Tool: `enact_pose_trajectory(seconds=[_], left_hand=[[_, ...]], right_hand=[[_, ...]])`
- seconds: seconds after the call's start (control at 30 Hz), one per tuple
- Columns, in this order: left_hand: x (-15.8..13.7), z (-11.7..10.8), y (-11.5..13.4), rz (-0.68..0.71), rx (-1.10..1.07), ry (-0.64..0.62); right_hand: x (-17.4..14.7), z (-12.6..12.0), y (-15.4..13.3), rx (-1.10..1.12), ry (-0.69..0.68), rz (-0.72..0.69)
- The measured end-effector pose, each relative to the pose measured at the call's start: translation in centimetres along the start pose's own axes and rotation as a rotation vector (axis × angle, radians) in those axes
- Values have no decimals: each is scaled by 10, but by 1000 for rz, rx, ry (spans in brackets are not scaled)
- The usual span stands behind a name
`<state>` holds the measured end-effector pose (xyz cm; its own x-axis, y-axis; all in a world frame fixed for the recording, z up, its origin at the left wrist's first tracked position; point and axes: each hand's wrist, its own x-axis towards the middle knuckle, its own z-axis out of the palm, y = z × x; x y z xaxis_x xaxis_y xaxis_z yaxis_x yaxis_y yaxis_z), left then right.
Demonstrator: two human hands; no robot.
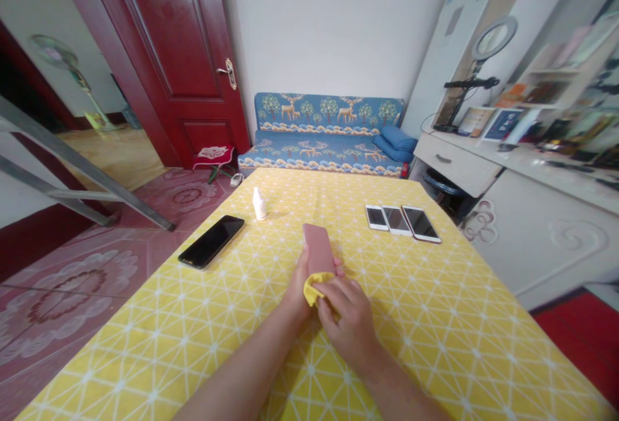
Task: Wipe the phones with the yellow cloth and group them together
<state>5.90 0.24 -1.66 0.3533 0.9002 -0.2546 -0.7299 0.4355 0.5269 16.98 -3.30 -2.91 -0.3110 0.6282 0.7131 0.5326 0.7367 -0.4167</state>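
While our left hand (298,284) cradles the pink phone (318,245) from below, its fingertips showing past the far edge, our right hand (351,314) pinches a yellow cloth (312,292) against the phone's near end. We judge the step in hand to be wiping the plain pink face, with the cloth at the end closest to us. The next move, in our judgement, calls for light, even pressure along that face while the left hand keeps a firm grip at the edges.

Both forearms reach in from the bottom of the view and converge over the middle of the tabletop (435,318). Our right wrist angles inward, with the fingers curled down onto the cloth; our left hand wraps the phone along its left side. The phone points away from us, between a white bottle (260,205) and black phone (211,242) on the left and three phones in a row (397,220) on the right.
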Motion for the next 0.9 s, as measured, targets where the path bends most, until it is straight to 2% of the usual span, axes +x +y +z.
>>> enact_pose_trajectory(seconds=[0.13, 0.2, 0.27, 0.4, 0.53, 0.6, 0.67, 0.73, 0.8, 0.87, 0.9], left_hand=[[-2, 5, -9, -28, 84, -42], [-1, 5, -12, -29, 148, -62], [-1, 4, -12, -98, 262, -141], [-3, 5, -11, -217, 492, -314], [-5, 10, -15, -262, 509, -322], [-4, 11, -16, -235, 456, -267], [-2, 10, -14, -136, 350, -142], [1, 5, -5, 20, 245, 7], [6, -4, 9, 205, 223, 137], [12, -16, 22, 417, 262, 255], [15, -22, 26, 510, 277, 305]], right_hand=[[3, -4, 13, -97, 47, 21], [4, -9, 28, -165, 99, 99], [5, -15, 44, -200, 164, 211], [8, -28, 60, -95, 313, 390], [11, -32, 48, 42, 353, 343], [11, -28, 38, 94, 300, 273], [8, -24, 27, 145, 208, 186], [4, -21, 18, 199, 70, 109], [2, -20, 9, 249, -131, 59], [1, -20, 3, 278, -328, 58], [1, -20, 1, 283, -382, 86]])
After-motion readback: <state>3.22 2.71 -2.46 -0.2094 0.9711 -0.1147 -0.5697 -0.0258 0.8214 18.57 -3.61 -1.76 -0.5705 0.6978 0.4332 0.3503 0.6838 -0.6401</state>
